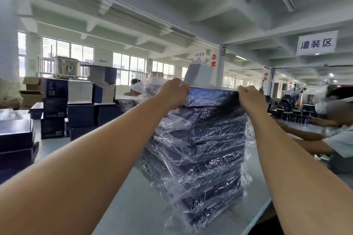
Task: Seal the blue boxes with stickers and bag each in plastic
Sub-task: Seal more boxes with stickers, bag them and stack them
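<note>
A tall stack of bagged blue boxes [212, 150] stands on the grey table [137, 206] in front of me, each box wrapped in crinkled clear plastic. On top lies another blue box in plastic [208, 96]. My left hand [174, 93] grips its left end, fingers curled over the edge and loose plastic [147, 86] bunched behind the hand. My right hand [250, 97] grips its right end the same way. Both arms reach up and forward. The far side of the top box is hidden.
Piles of unbagged blue boxes [55, 112] and open white-lined boxes [80, 91] fill the left of the table. A person in a light shirt [336, 139] works at the right. Another person's sleeve [9, 91] shows at far left. The table edge [261, 213] runs near right.
</note>
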